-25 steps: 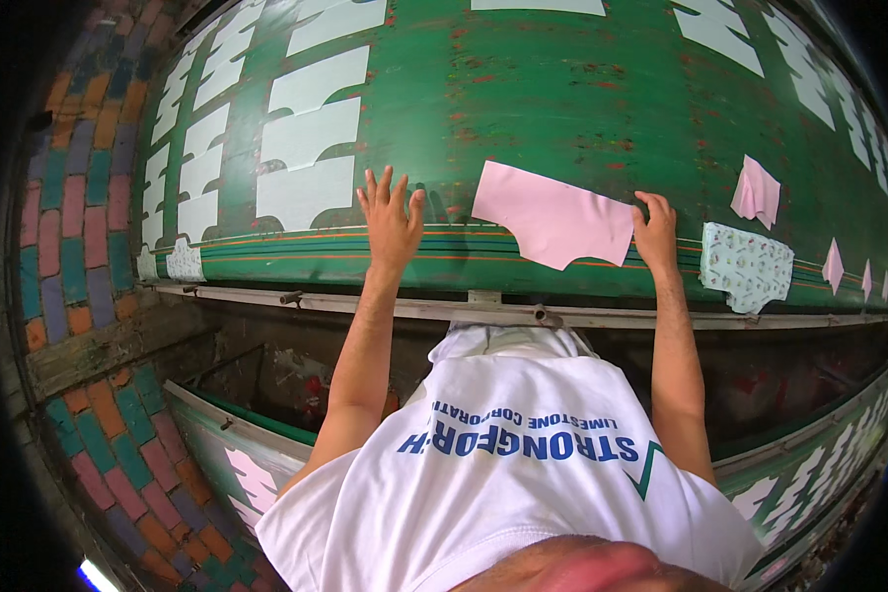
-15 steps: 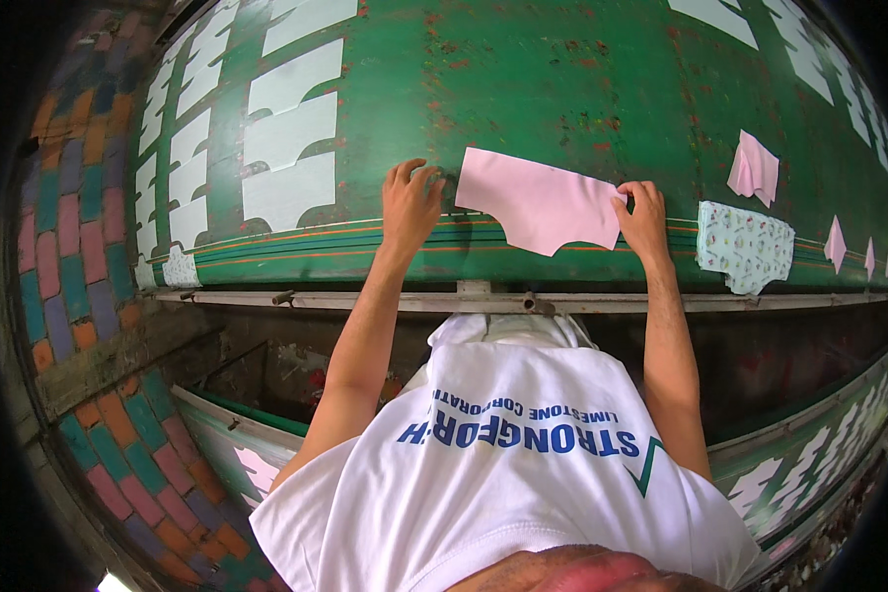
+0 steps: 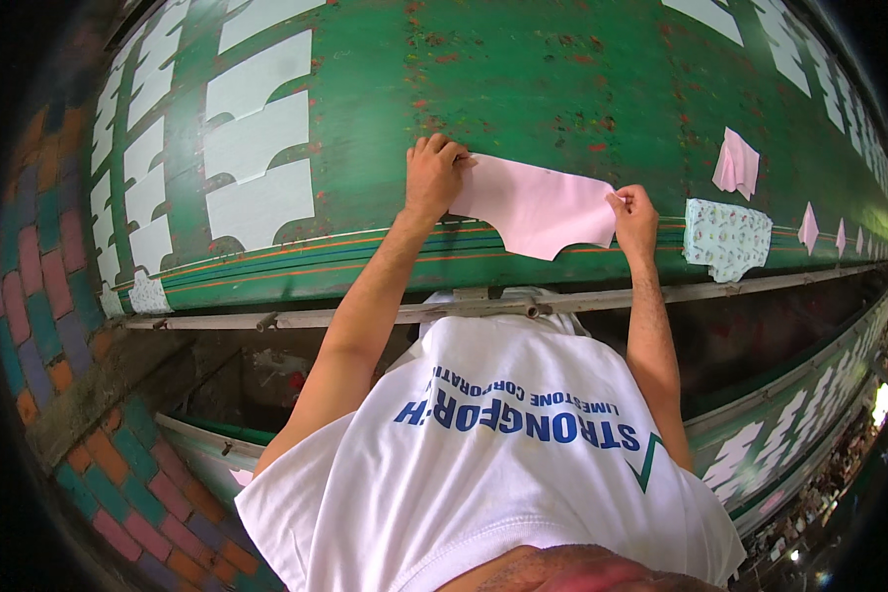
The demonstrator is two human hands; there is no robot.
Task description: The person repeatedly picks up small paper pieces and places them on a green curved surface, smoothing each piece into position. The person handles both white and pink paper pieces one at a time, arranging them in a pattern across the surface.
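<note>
A pink cut fabric piece (image 3: 543, 205) with curved notches along its near edge is stretched between my hands over the green table (image 3: 508, 89). At its upper left corner my left hand (image 3: 434, 180) is closed, fingertips pinching the cloth. My right hand (image 3: 635, 222) pinches the upper right corner between thumb and fingers. Right of that hand lies a stack of printed pale blue fabric pieces (image 3: 728, 240), with a crumpled pink piece (image 3: 736, 165) just beyond it.
White cut pieces (image 3: 259, 143) lie in rows on the table's left side, more at the far right (image 3: 784, 49). Small pink pieces (image 3: 808, 229) continue rightward along the near edge. A metal rail (image 3: 365, 317) runs along that edge. Coloured brick paving (image 3: 118, 464) shows at left.
My left hand has moved right onto the pink piece's upper left corner and closed on it. The right hand keeps its pinch. The whole view has shifted slightly.
</note>
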